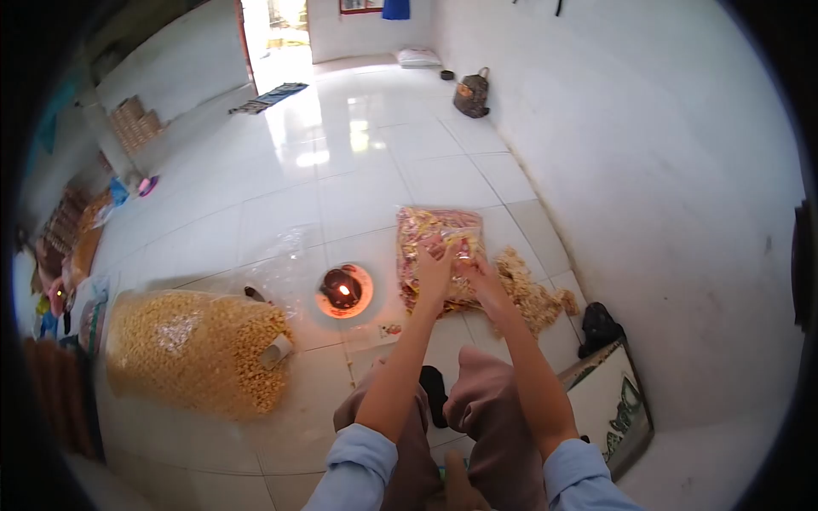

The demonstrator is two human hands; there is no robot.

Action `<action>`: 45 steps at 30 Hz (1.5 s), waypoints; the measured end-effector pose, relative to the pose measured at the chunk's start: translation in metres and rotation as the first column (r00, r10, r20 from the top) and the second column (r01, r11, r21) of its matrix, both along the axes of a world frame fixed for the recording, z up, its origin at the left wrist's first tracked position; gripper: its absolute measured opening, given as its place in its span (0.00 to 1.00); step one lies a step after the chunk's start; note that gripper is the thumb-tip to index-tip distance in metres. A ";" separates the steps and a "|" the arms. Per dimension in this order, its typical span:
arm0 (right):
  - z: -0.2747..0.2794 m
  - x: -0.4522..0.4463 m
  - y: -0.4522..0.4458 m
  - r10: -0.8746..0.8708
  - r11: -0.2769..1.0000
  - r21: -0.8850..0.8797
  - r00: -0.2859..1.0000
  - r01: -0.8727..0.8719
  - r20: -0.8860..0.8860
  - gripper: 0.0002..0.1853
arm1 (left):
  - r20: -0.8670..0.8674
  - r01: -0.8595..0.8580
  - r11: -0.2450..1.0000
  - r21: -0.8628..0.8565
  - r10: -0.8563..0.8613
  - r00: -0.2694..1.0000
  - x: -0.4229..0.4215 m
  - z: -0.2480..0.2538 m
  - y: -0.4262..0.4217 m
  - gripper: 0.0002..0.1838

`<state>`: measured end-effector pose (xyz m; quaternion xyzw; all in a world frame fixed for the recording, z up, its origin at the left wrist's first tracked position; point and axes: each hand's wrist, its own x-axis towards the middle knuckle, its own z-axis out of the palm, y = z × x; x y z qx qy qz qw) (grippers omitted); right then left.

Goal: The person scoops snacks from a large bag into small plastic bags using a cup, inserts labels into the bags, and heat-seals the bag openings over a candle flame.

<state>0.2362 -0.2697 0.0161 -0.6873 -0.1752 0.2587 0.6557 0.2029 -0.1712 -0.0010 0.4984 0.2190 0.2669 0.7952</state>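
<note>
Both hands are held out in front of me over a large clear plastic bag (411,228) packed with pink and yellow printed wrappers. My left hand (436,262) and my right hand (481,274) are close together, fingers bent around a small printed plastic packet (463,238) that blends with the bag beneath. Exact finger contact is hard to make out. Just right of the bag lies a pile of pale beige pieces (527,298), possibly snack packets. On my left a lit candle (344,289) burns on an orange-rimmed plate (365,300).
A big clear sack of yellow snack pieces (170,345) lies on the left, a white cup (275,350) in its mouth. To my right are a black bag (600,329) and a framed panel (609,409) by the wall. A backpack (471,94) stands farther off.
</note>
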 end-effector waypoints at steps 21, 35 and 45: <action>-0.313 0.166 -0.230 -0.737 0.644 -0.494 0.647 0.584 -0.195 0.25 | -0.463 0.656 0.525 0.542 -0.465 0.755 0.186 -0.288 -0.209 0.14; -0.369 0.059 -0.180 -0.693 0.636 -0.378 0.713 0.673 0.104 0.10 | -0.763 0.786 -0.236 0.571 -0.505 0.403 0.092 -0.235 -0.051 0.09; -0.313 -0.002 -0.035 -0.125 0.966 -0.241 0.986 0.096 -0.106 0.09 | -0.769 0.725 0.496 0.478 -0.163 0.618 -0.126 -0.224 0.076 0.09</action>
